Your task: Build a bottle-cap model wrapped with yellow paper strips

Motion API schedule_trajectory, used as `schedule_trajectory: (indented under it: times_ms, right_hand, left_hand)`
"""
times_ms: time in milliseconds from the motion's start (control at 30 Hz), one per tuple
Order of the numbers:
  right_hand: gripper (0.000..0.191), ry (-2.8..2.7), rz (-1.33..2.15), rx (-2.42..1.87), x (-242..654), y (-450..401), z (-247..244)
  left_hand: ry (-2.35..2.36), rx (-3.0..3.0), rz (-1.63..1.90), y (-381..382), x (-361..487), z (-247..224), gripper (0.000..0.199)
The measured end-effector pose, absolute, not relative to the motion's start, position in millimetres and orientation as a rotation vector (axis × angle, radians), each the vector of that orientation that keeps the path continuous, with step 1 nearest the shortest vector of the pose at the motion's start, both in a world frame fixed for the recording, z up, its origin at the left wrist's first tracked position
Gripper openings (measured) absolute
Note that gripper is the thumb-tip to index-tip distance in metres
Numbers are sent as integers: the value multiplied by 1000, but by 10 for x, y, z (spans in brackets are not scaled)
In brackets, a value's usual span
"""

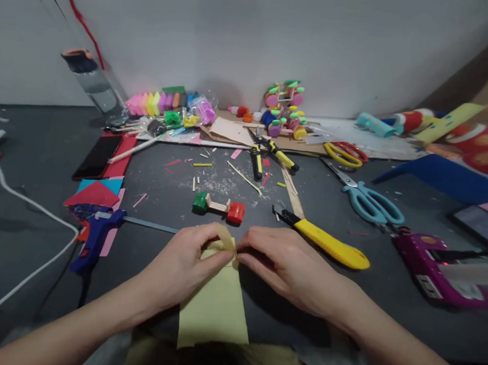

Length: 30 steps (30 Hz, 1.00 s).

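My left hand [193, 256] pinches the top of a pale yellow paper sheet [215, 313] at the table's front edge, where a strip of it curls up between thumb and fingers. Close on its right, my right hand [280, 262] has its thumb and fingertips together at the strip's right edge. The sheet's lower part hangs toward my lap. Just beyond my hands lies a small piece with a green roll [200, 202] and a red roll [236, 212] joined by light sticks [218, 204].
A yellow cutter [333, 244], blue scissors [370, 204] and a purple device [441, 271] lie to the right. On the left are a blue glue gun [95, 239], a phone [98, 157] and a bottle [100, 94]. Pliers [257, 162] and scraps lie farther back.
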State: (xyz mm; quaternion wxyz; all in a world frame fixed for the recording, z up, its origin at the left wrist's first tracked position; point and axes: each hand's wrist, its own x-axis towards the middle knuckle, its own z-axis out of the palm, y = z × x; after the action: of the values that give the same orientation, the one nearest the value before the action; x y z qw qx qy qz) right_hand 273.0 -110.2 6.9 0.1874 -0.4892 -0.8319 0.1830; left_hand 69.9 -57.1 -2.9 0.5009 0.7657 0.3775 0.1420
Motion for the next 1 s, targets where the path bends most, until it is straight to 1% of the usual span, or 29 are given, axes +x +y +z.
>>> schedule_trajectory:
  times_ms: [33, 100, 167, 233, 267, 400, 533, 633, 733, 867, 933, 1000]
  right_hand:
    - [11, -2327, 486, -1417, 2780, -1108, 72]
    - [16, -2247, 385, -1524, 2946, -1140, 62]
    - [25, -2154, 227, -1675, 3184, -1200, 11]
    - [38, -2156, -86, -1921, 3438, -1281, -87]
    - [41, -2182, -120, -1980, 3549, -1324, -145]
    - [34, -2185, -67, -2000, 3766, -1475, -318]
    - [30, -2121, -10, -1976, 3669, -1580, -243]
    - [29, -1979, 185, -1925, 3541, -1651, -70]
    - [26, -1801, 640, -1803, 3427, -1689, 71]
    - [41, -1676, 1112, -1770, 3304, -1661, 113]
    - [44, -1618, 1258, -1733, 3259, -1637, 94]
    - [42, -1563, 1344, -1698, 3226, -1619, 70]
  left_hand:
    - [903, 1771, 351, -572, 708, -28, 15]
    - [912, 1632, 372, -572, 716, -28, 15]
    - [924, 1513, 377, -568, 710, -35, 15]
    - [903, 1404, 376, -559, 697, -52, 17]
    - [890, 1374, 388, -555, 692, -63, 18]
    - [873, 1458, 499, -547, 704, -125, 21]
    - [805, 1624, 584, -556, 736, -202, 18]
    - [785, 1668, 605, -560, 741, -249, 15]
    - [776, 1667, 625, -558, 740, -269, 17]
    - [751, 1669, 629, -553, 735, -276, 20]
    - [744, 1678, 637, -552, 728, -286, 20]
    - [739, 1688, 655, -552, 721, -300, 21]
